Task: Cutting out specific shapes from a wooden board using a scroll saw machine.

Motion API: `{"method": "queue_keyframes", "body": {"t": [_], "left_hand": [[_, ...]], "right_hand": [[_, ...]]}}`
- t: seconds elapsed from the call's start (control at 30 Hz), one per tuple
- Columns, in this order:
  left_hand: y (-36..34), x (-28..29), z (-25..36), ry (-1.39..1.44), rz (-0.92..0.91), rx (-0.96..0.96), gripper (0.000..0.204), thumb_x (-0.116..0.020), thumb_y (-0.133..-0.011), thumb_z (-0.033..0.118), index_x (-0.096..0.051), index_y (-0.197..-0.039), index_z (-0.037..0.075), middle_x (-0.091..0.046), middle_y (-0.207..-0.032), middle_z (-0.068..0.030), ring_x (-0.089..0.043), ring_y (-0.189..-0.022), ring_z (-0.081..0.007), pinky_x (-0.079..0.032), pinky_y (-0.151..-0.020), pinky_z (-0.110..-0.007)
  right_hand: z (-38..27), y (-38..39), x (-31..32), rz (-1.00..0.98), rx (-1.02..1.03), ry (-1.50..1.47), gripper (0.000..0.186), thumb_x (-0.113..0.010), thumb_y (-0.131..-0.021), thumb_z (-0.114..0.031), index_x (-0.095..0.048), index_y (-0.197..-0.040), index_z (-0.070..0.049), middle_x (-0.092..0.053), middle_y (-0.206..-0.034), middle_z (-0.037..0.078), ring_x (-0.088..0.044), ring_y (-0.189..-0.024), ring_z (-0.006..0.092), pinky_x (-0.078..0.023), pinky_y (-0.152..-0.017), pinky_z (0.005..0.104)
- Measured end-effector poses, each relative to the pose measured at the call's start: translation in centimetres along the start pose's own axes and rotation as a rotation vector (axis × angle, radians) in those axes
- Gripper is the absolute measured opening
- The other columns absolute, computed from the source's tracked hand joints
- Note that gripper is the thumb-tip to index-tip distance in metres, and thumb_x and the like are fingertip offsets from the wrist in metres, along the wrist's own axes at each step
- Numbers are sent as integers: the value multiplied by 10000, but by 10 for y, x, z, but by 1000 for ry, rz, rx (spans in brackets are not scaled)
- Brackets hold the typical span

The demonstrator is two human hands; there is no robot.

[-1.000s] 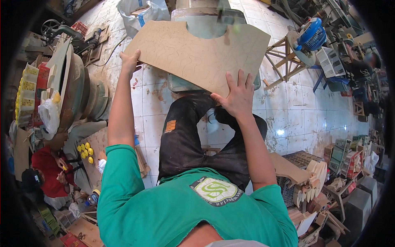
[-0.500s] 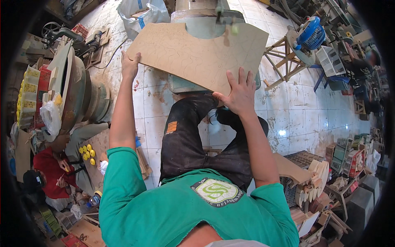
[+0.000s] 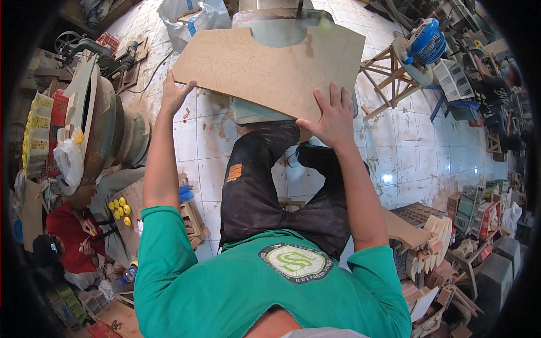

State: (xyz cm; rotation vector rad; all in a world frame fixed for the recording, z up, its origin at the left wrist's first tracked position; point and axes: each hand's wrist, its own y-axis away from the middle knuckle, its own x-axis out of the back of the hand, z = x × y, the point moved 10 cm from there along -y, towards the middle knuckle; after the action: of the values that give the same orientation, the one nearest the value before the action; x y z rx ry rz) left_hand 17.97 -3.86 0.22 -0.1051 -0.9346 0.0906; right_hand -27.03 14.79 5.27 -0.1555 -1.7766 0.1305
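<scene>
Our green T-shirt (image 3: pixel 225 287), curve-marked fibreboard panel (image 3: pixel 270 76) on a machine table (image 3: pixel 241 110), right hand (image 3: pixel 333 125) spread on the panel's near edge, left hand (image 3: pixel 175 96) against its left corner, whether pinching we cannot tell, lettered chest badge (image 3: pixel 296 263), orange trouser label (image 3: pixel 234 171).

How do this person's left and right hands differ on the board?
The left hand is at the left corner of the board; the right hand lies on its top near the front edge. The left hand's fingers are mostly hidden, the right hand's spread in view. Both are bare and touch the board.
</scene>
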Motion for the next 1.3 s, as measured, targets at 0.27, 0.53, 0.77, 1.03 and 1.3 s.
{"method": "queue_keyframes", "body": {"t": [0.27,0.53,0.77,1.03,1.3], "left_hand": [[9,3,0,-28,20,56,1355,-757,-670,743,-143,-1532,-104,-322,-1485,-339,-367,-1390,-426,-334,-1146,-425],[17,4,2,-57,48,84,1382,-731,-655,783,-116,-1547,-75,-326,-1475,-344,-404,-1364,-443,-357,-1130,-434],[23,7,5,-61,17,138,1377,-711,-665,794,-99,-1554,-61,-320,-1476,-349,-415,-1359,-444,-372,-1118,-436],[27,2,6,-116,-53,187,1365,-718,-680,770,-67,-1562,-43,-315,-1481,-358,-434,-1343,-456,-384,-1109,-431],[26,1,13,-116,-45,207,1366,-736,-680,746,-55,-1562,-42,-281,-1491,-373,-411,-1355,-470,-372,-1121,-440]], "right_hand": [[7,-9,1,23,43,20,934,-714,-666,-740,-519,-1433,-244,-315,-1577,178,-253,-1451,470,-282,-1116,602],[12,-18,0,23,87,25,964,-711,-656,-753,-510,-1442,-233,-311,-1584,167,-254,-1458,450,-282,-1119,606],[15,-23,-2,-27,81,24,985,-704,-653,-765,-498,-1455,-232,-302,-1591,167,-229,-1477,425,-273,-1128,599],[22,-27,0,-36,78,-11,987,-717,-653,-745,-493,-1460,-223,-304,-1590,172,-233,-1479,414,-262,-1140,581],[27,-37,5,-40,102,-33,957,-736,-657,-708,-508,-1446,-216,-313,-1585,169,-239,-1477,406,-270,-1145,571]]}}
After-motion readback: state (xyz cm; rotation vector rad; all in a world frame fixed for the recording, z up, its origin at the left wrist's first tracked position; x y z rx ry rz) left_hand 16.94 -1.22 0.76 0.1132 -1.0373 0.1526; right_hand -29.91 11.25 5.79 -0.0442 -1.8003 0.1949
